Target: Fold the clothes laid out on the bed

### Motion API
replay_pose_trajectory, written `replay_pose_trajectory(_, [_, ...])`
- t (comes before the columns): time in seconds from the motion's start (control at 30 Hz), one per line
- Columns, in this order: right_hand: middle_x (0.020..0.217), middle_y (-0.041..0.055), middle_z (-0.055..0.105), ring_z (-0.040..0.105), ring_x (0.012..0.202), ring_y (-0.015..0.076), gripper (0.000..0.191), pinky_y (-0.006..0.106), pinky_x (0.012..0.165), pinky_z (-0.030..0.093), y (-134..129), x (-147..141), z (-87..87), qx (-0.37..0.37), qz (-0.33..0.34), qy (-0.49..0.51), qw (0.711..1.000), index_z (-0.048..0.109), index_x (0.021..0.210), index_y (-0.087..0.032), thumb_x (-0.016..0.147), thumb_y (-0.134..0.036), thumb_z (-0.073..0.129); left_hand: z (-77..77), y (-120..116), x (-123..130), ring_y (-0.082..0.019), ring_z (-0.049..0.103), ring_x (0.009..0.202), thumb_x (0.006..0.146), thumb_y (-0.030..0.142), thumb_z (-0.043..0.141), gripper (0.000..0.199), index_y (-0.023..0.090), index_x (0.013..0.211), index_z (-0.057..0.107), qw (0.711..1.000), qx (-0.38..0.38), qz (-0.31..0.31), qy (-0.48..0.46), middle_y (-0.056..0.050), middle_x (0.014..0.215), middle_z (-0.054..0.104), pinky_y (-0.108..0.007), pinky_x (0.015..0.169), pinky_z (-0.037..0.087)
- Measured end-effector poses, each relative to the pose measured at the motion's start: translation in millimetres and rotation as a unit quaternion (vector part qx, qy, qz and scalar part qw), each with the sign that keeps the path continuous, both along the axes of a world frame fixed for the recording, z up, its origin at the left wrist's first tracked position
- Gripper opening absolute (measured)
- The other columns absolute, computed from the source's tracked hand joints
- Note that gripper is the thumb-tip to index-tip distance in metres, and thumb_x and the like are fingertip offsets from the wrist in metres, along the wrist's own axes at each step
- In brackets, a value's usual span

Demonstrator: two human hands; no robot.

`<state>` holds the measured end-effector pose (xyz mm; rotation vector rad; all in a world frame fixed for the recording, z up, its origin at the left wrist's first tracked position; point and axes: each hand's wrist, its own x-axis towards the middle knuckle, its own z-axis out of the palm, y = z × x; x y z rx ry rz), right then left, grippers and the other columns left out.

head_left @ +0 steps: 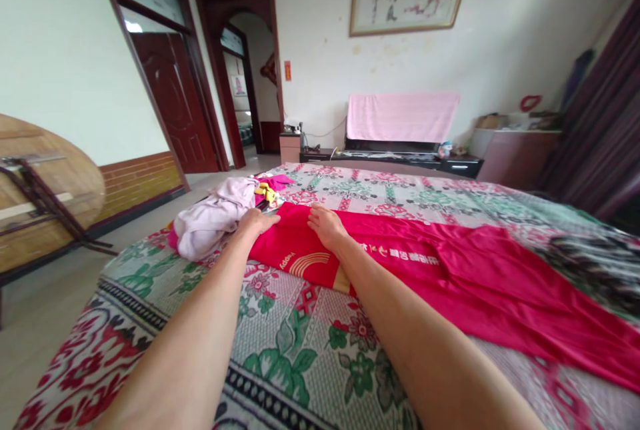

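Observation:
A long red cloth (480,270) with white lettering lies across a patterned bedspread (280,350). At its left end is a brighter red piece (295,243) with a golden arc design and the word "Happy". My left hand (257,222) touches the left edge of the red piece, its fingers partly hidden. Resting on the upper part of the same piece, my right hand (325,223) lies with its fingers stretched out. Just beyond my left forearm is a crumpled pale pink garment (215,217), beside small yellow and magenta items (270,190).
A dark striped cloth (600,267) lies at the right of the bed. A folded round wooden table (45,183) leans at the left wall. Behind the bed stands a low cabinet (460,167) below a pink cloth cover (400,117).

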<state>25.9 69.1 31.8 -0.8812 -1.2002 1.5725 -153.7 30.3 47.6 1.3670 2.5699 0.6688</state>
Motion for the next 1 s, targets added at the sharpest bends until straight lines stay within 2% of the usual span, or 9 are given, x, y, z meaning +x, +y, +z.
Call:
replay_pose_trajectory(0.17, [0.126, 0.0132, 0.058, 0.061, 0.105, 0.0164, 0.046, 0.032, 0.088, 0.05, 1.7, 5.8, 2.1, -0.033, 0.029, -0.007, 0.999, 0.046, 0.13, -0.017, 0.086, -0.022, 0.035, 4.2, 4.0, 8.9, -0.027, 0.066, 0.095, 0.072, 0.039, 0.066, 0.037, 0.01, 0.094, 0.072, 0.999, -0.036, -0.002, 0.03, -0.018, 0.097, 0.072, -0.027, 0.069, 0.045])
replay_pose_trajectory(0.27, [0.13, 0.016, 0.054, 0.06, 0.107, 0.0176, 0.047, 0.035, 0.089, 0.05, 1.9, 7.2, 2.9, -0.058, 0.045, 0.019, 0.997, 0.041, 0.133, -0.014, 0.087, -0.021, 0.032, 7.8, 3.6, 24.6, -0.024, 0.066, 0.093, 0.076, 0.038, 0.06, 0.028, 0.015, 0.084, 0.073, 0.998, -0.005, -0.038, 0.045, -0.014, 0.092, 0.073, -0.026, 0.069, 0.044])
replay_pose_trajectory(0.37, [0.127, 0.0163, 0.056, 0.06, 0.106, 0.0175, 0.042, 0.035, 0.089, 0.051, 3.5, 11.9, 5.1, -0.086, 0.054, 0.038, 0.994, 0.043, 0.127, -0.012, 0.088, -0.019, 0.03, 10.4, 0.1, 50.5, -0.022, 0.066, 0.09, 0.08, 0.037, 0.056, 0.025, 0.018, 0.08, 0.073, 0.988, 0.06, -0.106, 0.093, -0.012, 0.088, 0.073, -0.027, 0.07, 0.043])
replay_pose_trajectory(0.5, [0.116, 0.0155, 0.059, 0.062, 0.097, 0.0156, 0.033, 0.03, 0.086, 0.051, 6.3, 23.5, 8.5, -0.112, 0.068, 0.047, 0.99, 0.047, 0.111, -0.013, 0.093, -0.029, 0.026, 14.7, -6.1, 84.1, -0.024, 0.065, 0.09, 0.085, 0.035, 0.052, 0.024, 0.02, 0.088, 0.071, 0.96, 0.121, -0.189, 0.169, -0.013, 0.088, 0.072, -0.031, 0.073, 0.042])
replay_pose_trajectory(0.63, [0.094, 0.0109, 0.064, 0.063, 0.085, 0.0171, 0.034, 0.034, 0.082, 0.052, 5.5, 31.8, 9.6, -0.131, 0.129, 0.057, 0.981, 0.051, 0.096, -0.015, 0.095, -0.037, 0.024, 23.4, -8.4, 97.9, -0.025, 0.065, 0.089, 0.088, 0.033, 0.047, 0.026, 0.019, 0.094, 0.069, 0.951, 0.141, -0.191, 0.198, -0.014, 0.088, 0.071, -0.033, 0.073, 0.042])
replay_pose_trajectory(0.73, [0.083, 0.0083, 0.064, 0.063, 0.08, 0.0189, 0.047, 0.036, 0.077, 0.052, 3.9, 34.7, 10.6, -0.135, 0.177, 0.075, 0.972, 0.052, 0.092, -0.016, 0.096, -0.049, 0.019, 26.3, -7.7, 99.6, -0.023, 0.065, 0.088, 0.086, 0.034, 0.049, 0.025, 0.02, 0.093, 0.069, 0.95, 0.138, -0.19, 0.204, -0.012, 0.087, 0.071, -0.031, 0.072, 0.042])
replay_pose_trajectory(0.8, [0.076, 0.0062, 0.062, 0.063, 0.073, 0.0187, 0.052, 0.035, 0.073, 0.053, 4.6, 36.0, 11.2, -0.135, 0.184, 0.101, 0.968, 0.052, 0.087, -0.018, 0.095, -0.055, 0.016, 24.8, -7.3, 100.3, -0.022, 0.065, 0.086, 0.085, 0.034, 0.05, 0.024, 0.021, 0.092, 0.07, 0.949, 0.123, -0.205, 0.205, -0.009, 0.086, 0.072, -0.03, 0.071, 0.043])
replay_pose_trajectory(0.9, [0.062, 0.0017, 0.058, 0.058, 0.058, 0.0155, 0.045, 0.03, 0.065, 0.052, 9.5, 36.0, 10.4, -0.148, 0.161, 0.145, 0.965, 0.05, 0.077, -0.019, 0.096, -0.049, 0.023, 21.6, -7.8, 101.9, -0.02, 0.064, 0.082, 0.081, 0.033, 0.052, 0.024, 0.022, 0.093, 0.07, 0.942, 0.105, -0.257, 0.19, -0.006, 0.083, 0.072, -0.028, 0.071, 0.043])
replay_pose_trajectory(1.0, [0.054, -0.0017, 0.054, 0.054, 0.05, 0.0132, 0.029, 0.025, 0.058, 0.049, 17.0, 31.5, 6.5, -0.16, 0.138, 0.14, 0.967, 0.05, 0.071, -0.019, 0.094, -0.032, 0.039, 24.5, -10.3, 103.1, -0.017, 0.062, 0.075, 0.079, 0.032, 0.052, 0.024, 0.019, 0.086, 0.071, 0.92, 0.072, -0.36, 0.137, -0.004, 0.078, 0.07, -0.025, 0.068, 0.042])
